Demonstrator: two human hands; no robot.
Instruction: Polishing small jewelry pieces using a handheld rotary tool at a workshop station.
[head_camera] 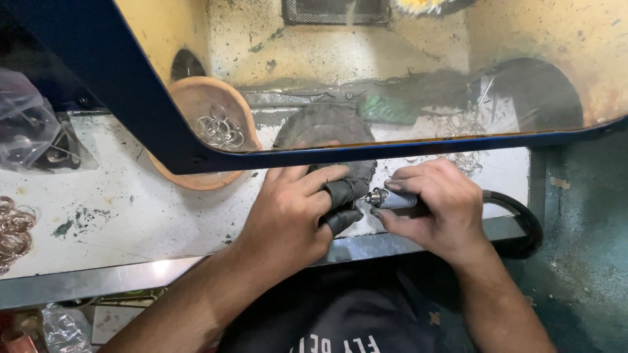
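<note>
Rotary handpiece point(394, 199): we grip it closed in our right hand point(432, 209), tip pointing left, just above the worktop point(131, 216) edge.
Left hand point(294, 216): our fingers, in black finger guards point(343, 193), pinch shut on something too small to tell, at the tip.
Clay bowl point(209, 131): holds metal rings point(221, 131), behind our left hand.

Both forearms angle inward, left hand point(288, 216) curled with covered fingertips, right hand point(435, 206) in a closed grip, nearly touching.
</note>
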